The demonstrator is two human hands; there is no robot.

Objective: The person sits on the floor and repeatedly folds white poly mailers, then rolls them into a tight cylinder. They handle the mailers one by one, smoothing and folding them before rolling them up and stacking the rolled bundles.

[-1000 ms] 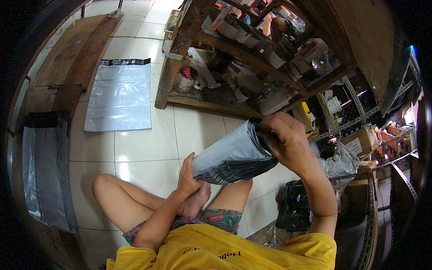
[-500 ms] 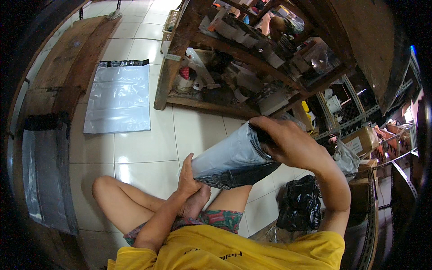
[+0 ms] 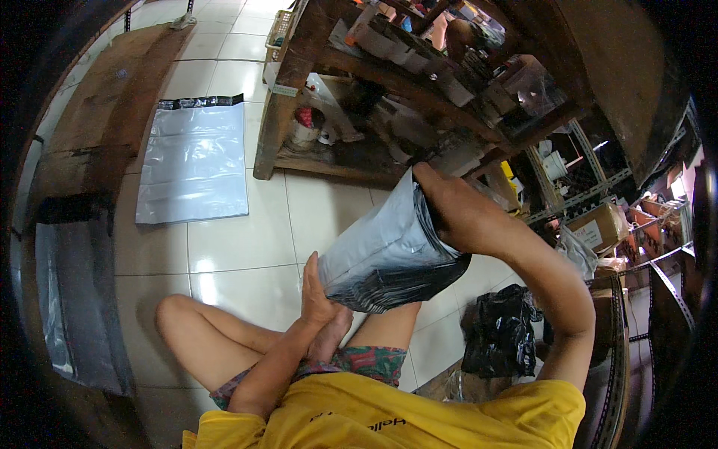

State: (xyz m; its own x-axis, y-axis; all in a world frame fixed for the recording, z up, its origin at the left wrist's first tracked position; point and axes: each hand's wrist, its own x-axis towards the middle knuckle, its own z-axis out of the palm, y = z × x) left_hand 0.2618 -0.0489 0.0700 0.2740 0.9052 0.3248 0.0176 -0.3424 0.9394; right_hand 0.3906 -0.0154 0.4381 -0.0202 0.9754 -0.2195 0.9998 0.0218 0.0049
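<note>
I sit cross-legged on a white tiled floor. My right hand (image 3: 456, 213) grips the upper end of a thick stack of grey plastic mailer bags (image 3: 385, 251), held tilted above my lap. My left hand (image 3: 318, 295) presses flat against the stack's lower left end. The black inner edges of the bags show along the stack's underside.
Another pile of grey mailer bags (image 3: 194, 161) lies flat on the floor to the left. A wooden shelf unit (image 3: 359, 97) crammed with goods stands ahead. A black plastic bag (image 3: 501, 337) sits at my right. A grey sheet (image 3: 71, 299) and wooden boards (image 3: 97, 120) lie far left.
My right hand has swung the stack's top end leftward and up, so the stack stands steeper. My left hand stays at its lower end.
</note>
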